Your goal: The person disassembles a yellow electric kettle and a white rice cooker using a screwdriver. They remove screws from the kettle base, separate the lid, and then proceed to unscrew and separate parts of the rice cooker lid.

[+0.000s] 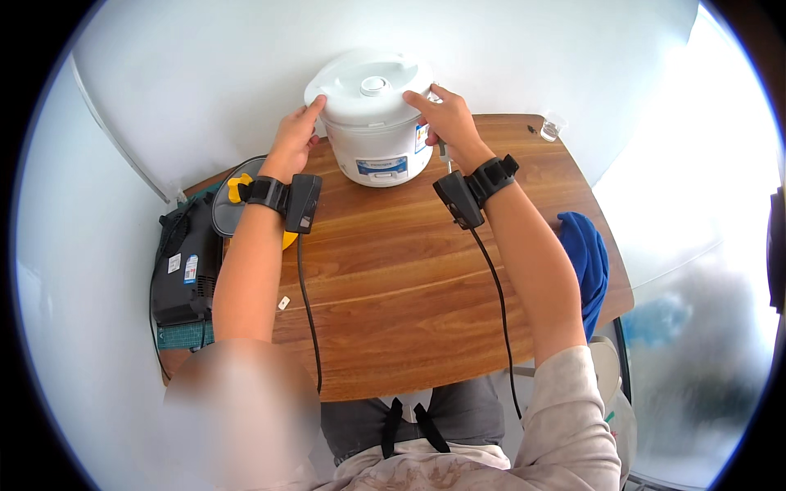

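Observation:
A white rice cooker [378, 147] stands at the far side of the wooden table, its domed lid [348, 102] on top. My left hand [296, 137] grips the left side, thumb against the lid's rim and other fingers curled lower down, partly hidden. On the right side, my right hand [446, 121] holds the cooker near the lid's edge, thumb on the lid and index finger reaching round behind. A small silvery piece [444, 154] shows below the right hand; I cannot make out what it is. Both wrists wear black strapped devices with cables.
On the left are a black appliance [182, 270] on a green mat [184, 335] and a round grey-rimmed lid [223, 214] with a yellow knob. Blue cloth [585, 262] hangs at the table's right edge. A clear cup [552, 127] stands at the far right corner, before white walls.

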{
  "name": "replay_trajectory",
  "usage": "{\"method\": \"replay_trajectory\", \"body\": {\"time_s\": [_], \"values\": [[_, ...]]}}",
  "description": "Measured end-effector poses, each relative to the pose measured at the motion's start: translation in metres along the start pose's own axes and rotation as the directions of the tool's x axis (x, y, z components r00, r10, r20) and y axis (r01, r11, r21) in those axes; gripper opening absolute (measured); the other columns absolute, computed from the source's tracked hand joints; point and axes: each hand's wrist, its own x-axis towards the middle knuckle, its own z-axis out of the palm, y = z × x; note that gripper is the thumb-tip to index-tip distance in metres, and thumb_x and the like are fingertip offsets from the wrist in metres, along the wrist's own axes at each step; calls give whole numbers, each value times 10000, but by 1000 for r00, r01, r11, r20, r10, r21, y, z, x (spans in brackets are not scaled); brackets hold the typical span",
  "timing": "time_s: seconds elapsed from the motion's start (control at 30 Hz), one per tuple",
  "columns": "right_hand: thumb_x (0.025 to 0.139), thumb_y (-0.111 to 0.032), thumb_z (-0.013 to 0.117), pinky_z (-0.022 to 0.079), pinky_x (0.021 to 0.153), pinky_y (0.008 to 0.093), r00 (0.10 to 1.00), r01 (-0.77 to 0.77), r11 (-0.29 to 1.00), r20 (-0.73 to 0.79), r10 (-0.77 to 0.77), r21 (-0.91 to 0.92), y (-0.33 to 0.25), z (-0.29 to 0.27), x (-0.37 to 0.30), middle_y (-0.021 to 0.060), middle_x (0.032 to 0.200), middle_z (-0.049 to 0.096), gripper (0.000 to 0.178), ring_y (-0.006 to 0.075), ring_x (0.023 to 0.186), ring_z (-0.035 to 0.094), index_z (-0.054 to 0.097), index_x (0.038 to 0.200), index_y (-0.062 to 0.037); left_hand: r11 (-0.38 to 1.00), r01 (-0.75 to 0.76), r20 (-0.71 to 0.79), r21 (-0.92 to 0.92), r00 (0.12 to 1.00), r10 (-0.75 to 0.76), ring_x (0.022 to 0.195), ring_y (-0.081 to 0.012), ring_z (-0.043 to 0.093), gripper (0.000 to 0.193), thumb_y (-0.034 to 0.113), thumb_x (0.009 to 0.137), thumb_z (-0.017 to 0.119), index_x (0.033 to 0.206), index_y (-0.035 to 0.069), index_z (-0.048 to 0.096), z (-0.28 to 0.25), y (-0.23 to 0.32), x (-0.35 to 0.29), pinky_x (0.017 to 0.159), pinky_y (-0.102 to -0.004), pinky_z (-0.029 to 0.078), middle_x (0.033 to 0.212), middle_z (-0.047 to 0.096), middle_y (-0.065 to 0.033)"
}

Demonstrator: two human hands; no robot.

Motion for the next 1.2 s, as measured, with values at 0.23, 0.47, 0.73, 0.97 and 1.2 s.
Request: {"method": "replay_trajectory", "body": {"time_s": [0.23,0.47,0.73,0.97,1.2], "values": [[872,-301,742,457,445,251,999,42,998,20,-43,49,-12,-6,-14,127,888,681,839,117,481,523,356,1536,36,993,-75,91,-89,992,83,1006,-112,452,565,435,873,794,1281,83,625,-6,20,-27,873,-273,406,1126,542,15],[856,-176,753,445,428,250,994,104,990,32,-108,100,-31,-20,-64,80,776,678,803,95,475,510,378,1552,-39,932,-112,237,-344,950,202,1138,-159,558,612,217,917,767,1426,66,461,-14,36,-89,965,-323,475,1280,586,-45],[899,-174,720,447,449,271,948,14,991,316,28,-132,-42,-35,-179,87,831,658,679,113,490,538,447,1513,-79,896,-439,212,62,884,418,1142,-165,606,546,138,884,785,1350,8,534,-64,23,-264,999,-351,500,1250,665,-91],[913,-120,641,477,490,266,895,-120,979,409,179,-166,-19,-47,-289,101,927,685,447,121,526,586,557,1340,-18,233,-823,593,519,543,595,989,-255,661,199,27,761,749,893,72,607,-89,-22,-380,1003,-418,525,1066,732,-36],[913,-43,545,474,480,248,849,-205,954,445,284,-217,12,-61,-342,76,941,689,383,97,518,576,597,1287,27,118,-820,653,560,525,546,1021,-191,634,179,97,791,730,854,127,566,-94,-55,-431,1059,-404,486,1104,710,-6]]}}
